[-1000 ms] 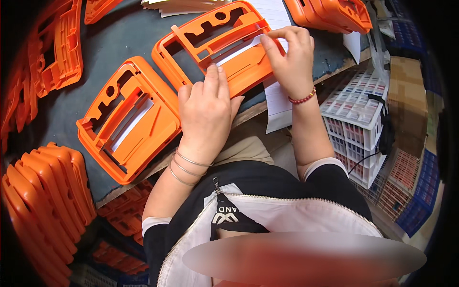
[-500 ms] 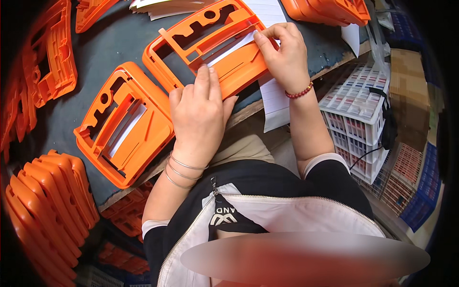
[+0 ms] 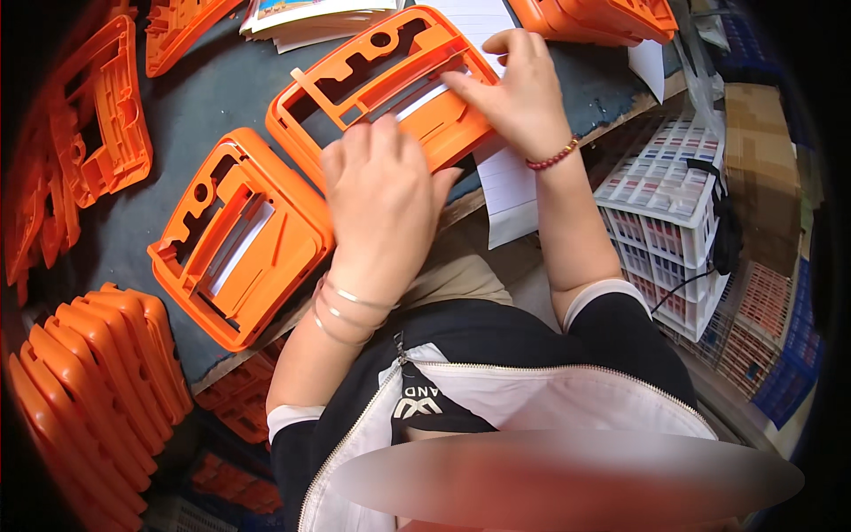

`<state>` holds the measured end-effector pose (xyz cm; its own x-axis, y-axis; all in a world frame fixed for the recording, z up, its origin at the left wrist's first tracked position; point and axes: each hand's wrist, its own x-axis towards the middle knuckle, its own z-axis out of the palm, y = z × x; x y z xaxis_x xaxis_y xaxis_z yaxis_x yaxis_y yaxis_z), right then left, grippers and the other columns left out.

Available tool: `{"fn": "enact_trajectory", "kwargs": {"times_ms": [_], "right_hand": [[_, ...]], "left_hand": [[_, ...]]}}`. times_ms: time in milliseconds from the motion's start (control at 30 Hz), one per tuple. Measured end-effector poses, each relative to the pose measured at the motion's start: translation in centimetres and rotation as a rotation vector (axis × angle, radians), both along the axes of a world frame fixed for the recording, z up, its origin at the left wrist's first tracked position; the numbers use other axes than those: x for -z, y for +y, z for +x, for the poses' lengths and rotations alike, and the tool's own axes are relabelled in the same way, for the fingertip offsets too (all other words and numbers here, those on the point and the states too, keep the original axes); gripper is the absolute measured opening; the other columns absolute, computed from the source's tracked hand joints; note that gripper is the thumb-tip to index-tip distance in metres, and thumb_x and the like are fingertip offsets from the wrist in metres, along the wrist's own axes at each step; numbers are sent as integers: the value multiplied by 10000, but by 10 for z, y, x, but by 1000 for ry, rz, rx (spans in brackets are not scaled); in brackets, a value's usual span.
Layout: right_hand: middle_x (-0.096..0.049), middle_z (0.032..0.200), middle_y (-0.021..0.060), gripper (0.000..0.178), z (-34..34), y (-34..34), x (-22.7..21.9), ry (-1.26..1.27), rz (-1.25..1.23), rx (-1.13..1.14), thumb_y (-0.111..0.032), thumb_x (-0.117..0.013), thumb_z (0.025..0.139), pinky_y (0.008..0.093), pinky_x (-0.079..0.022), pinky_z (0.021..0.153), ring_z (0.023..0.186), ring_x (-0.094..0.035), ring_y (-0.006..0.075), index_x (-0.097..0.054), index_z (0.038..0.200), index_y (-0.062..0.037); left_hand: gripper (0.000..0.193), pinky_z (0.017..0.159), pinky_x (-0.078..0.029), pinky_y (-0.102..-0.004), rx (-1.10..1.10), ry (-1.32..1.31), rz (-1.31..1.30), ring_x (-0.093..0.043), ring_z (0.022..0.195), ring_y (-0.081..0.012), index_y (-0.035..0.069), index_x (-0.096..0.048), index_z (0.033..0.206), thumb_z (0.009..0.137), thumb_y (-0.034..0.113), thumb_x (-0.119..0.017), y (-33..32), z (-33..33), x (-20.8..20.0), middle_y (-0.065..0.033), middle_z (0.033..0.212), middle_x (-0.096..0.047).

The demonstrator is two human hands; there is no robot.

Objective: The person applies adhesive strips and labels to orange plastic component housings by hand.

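Note:
An orange plastic case part [image 3: 412, 58] with cut-outs and a narrow slot lies tilted on the table. A white paper strip [image 3: 418, 105] sits in its slot, partly covered by my fingers. My left hand [image 3: 381, 191] rests over the part's near edge, its slightly blurred fingers bent toward the strip and its thumb apart. At the strip's far right end, my right hand [image 3: 519, 93] has its thumb over the slot and its fingers spread. To the left lies a similar orange case part [image 3: 288, 253], with another white strip [image 3: 244, 248] in its slot.
Stacked orange case parts [image 3: 102, 381] stand at the lower left, with more orange parts [image 3: 106, 115] beyond. A paper stack [image 3: 310, 27] and an orange pile [image 3: 603, 18] lie at the back. White sheets [image 3: 507, 191] overhang the table edge. White plastic crates [image 3: 656, 213] stand at right.
My right thumb has moved left along the slot, and the strip shows less above it. My left fingers have bent more and shifted slightly toward the right. The view has shifted slightly.

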<state>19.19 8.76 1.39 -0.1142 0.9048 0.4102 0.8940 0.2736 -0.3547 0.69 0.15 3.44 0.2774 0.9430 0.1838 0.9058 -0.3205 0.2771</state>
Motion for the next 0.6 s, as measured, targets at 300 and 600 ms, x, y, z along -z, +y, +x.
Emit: {"fn": "enact_trajectory", "kwargs": {"times_ms": [300,600], "right_hand": [[-695,969,162,234,15,13,-11,124,-217,-7,-109,-668,863,407,-546,842,930,-687,334,-615,1069,-12],[-659,1088,139,333,4,24,-47,-288,169,-580,-134,-727,844,402,-531,880,1039,-636,333,-615,1148,-59]], "left_hand": [[641,888,-452,-402,47,-127,100,-547,1044,-303,-13,-599,1229,743,345,-812,4,11,20,-124,1191,-601],[568,941,-503,-395,58,-527,599,-566,1142,-344,-50,-546,1288,814,127,-805,-41,-15,28,-176,1268,-551]]}}
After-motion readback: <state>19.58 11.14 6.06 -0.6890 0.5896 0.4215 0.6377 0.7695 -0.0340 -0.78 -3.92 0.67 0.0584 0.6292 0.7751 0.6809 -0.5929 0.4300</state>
